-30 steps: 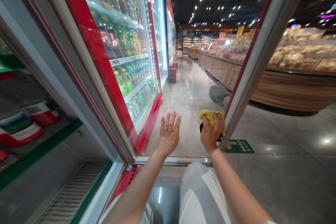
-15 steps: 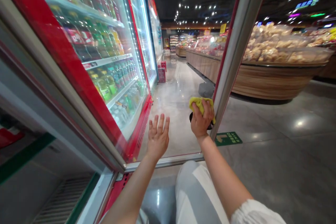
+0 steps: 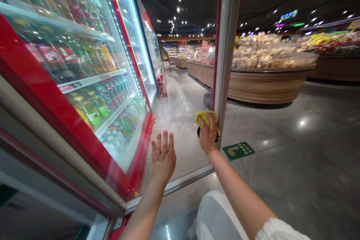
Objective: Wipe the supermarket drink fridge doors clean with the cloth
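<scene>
A framed glass door (image 3: 185,146) stands open before me, with the shop floor showing through its pane. My right hand (image 3: 207,135) presses a folded yellow cloth (image 3: 204,118) to the glass, low down and close to the door's metal edge frame (image 3: 226,37). Something dark shows behind that hand; I cannot make out what it is. My left hand (image 3: 163,155) is flat against the lower pane, fingers spread, holding nothing.
On the left, a red-framed drinks cooler (image 3: 109,172) holds shelves of bottles (image 3: 92,108). Beyond the door stands a rounded wooden display (image 3: 267,86) heaped with bagged goods. A green exit sign (image 3: 238,150) lies on the floor. Red boxes (image 3: 162,84) stand along the aisle.
My view has turned slightly right, so the door and display sit further left. The right hand with the cloth stays low by the door's edge; my left hand stays on the glass.
</scene>
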Demonstrator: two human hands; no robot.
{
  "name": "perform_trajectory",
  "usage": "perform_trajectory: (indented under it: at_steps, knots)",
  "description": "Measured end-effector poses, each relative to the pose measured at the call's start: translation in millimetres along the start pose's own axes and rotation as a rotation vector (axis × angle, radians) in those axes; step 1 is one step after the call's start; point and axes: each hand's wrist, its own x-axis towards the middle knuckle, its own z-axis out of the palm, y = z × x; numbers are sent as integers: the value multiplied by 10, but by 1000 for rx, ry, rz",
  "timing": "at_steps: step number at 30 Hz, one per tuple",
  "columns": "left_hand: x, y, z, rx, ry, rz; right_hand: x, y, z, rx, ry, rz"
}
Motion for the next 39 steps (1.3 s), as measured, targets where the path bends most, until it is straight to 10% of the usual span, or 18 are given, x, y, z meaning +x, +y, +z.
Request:
perform_trajectory:
  at_steps: [8,17,26,35,39]
  knots:
    - [80,-101,141,-10,15,24,-779,-5,169,62,19,253]
    - [153,-176,124,-122,-45,18,285,-305,474,87,-35,310]
    - [106,-56,480,-64,-40,204,-409,121,410,7,13,28]
    - [77,-32,417,-28,-75,199,396,297,131,-146,137,-84]
    - [72,-43,376,-30,-89,210,346,373,172,-157,159,-36]
